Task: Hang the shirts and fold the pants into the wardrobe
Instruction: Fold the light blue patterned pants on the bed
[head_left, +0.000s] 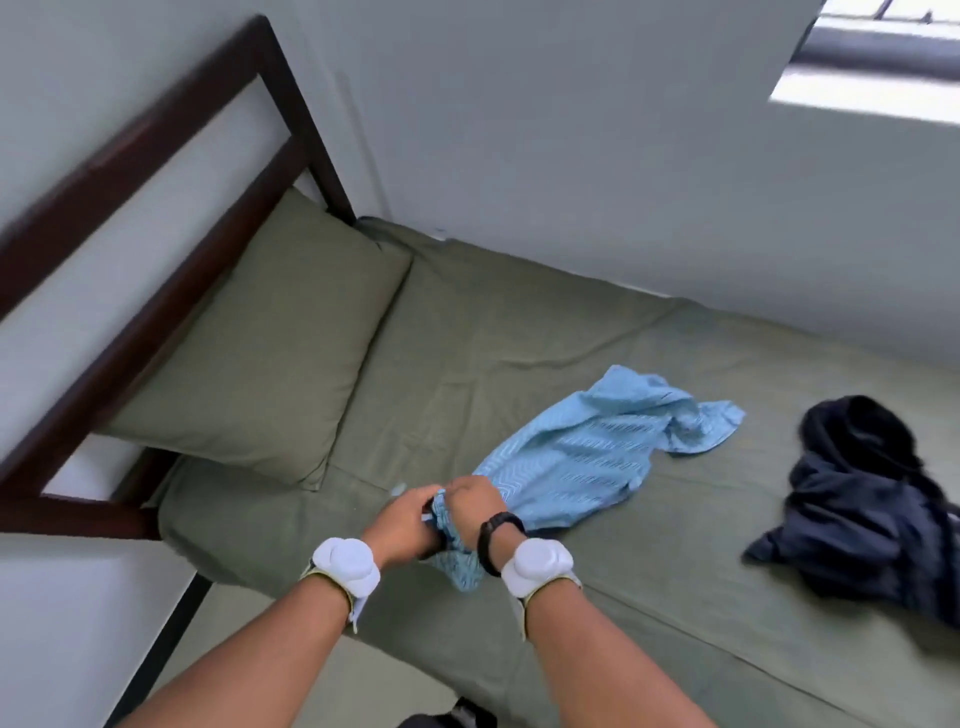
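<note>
Left hand (408, 525) and right hand (475, 506) at lower centre both gripped the bunched end of a light blue shirt (587, 457) spread mid-frame on the green bed (493, 322), dark garment (872, 514) at right, pillow (270, 348) upper left.

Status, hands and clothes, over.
Left hand and right hand grip near end of light blue patterned garment on olive bed. Dark navy garment apart. Nothing blocking.

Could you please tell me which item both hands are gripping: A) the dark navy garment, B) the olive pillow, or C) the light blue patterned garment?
C: the left hand and the right hand both curl round the bunched end of the light blue patterned garment, which lies on the bed.
</note>
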